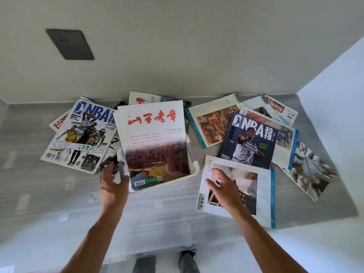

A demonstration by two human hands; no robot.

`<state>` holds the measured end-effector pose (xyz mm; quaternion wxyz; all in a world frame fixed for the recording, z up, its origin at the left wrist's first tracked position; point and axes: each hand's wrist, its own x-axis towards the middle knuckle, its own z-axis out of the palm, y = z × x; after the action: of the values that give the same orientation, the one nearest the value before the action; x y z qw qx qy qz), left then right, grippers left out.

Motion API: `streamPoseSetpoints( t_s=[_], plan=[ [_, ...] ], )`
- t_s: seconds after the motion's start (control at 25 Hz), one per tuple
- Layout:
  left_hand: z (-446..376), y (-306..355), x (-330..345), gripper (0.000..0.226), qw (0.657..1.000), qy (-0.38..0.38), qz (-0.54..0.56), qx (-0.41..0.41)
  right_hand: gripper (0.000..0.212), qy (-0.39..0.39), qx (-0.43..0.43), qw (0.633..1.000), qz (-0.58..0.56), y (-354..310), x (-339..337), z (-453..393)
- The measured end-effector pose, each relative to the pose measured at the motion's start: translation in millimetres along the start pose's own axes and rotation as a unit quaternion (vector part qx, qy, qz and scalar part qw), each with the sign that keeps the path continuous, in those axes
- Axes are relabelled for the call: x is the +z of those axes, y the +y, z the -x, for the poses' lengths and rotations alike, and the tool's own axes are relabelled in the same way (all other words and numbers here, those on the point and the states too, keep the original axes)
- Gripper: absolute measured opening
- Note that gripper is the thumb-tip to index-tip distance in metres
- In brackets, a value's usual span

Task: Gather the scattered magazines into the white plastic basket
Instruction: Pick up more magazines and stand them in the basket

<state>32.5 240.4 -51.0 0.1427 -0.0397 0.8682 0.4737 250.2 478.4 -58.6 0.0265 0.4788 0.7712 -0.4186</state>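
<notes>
— Against the far wall, on the grey surface: white plastic basket (194,168) at centre, with the red-titled landscape magazine (153,142) lying in it, its far end overhanging the rim. Counts as gathered?

— Counts as one in, by the look of it. Possibly another beneath, a white cover with red script (145,98) showing past its far edge; cannot tell whether inside the basket or behind it.

— Hands?

— Left hand (112,186) at the basket's near left corner, fingers curled about the rim there, steadying it. Right hand (224,190) laid on the white magazine with the blue edge (254,194) just right of the basket, fingers spread and fairly straight, pressing flat; not yet lifted, no pinch seen.

— Outstanding?

— Most of the job. Left of the basket: NBA magazine with several players (80,134) atop a loose pile. Right of it: open magazine with the rust-coloured picture (212,123), dark NBA Wolves issue (248,140) overlapping others, red-headed issue (275,109) near the wall, and a grey-brown one (311,170) farthest right. All well outside the basket.

— Verdict?

— Early stage. Next candidate judged to be the blue-edged one under the right hand.
</notes>
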Motion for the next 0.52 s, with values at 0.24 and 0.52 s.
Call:
streamPoseSetpoints(
  t_s=[0.24,0.52],
  plan=[
    [118.7,-12.4,20.6,0.034,0.982,-0.164,-0.027,0.092,0.104,-0.096,-0.027,0.935,0.341,89.5,31.2,100.1],
    [155.0,7.0,95.9,0.029,0.965,-0.233,-0.064,0.106,0.051,-0.048,-0.259,0.893,0.365,118.1,-6.1,129.9]
  ],
)
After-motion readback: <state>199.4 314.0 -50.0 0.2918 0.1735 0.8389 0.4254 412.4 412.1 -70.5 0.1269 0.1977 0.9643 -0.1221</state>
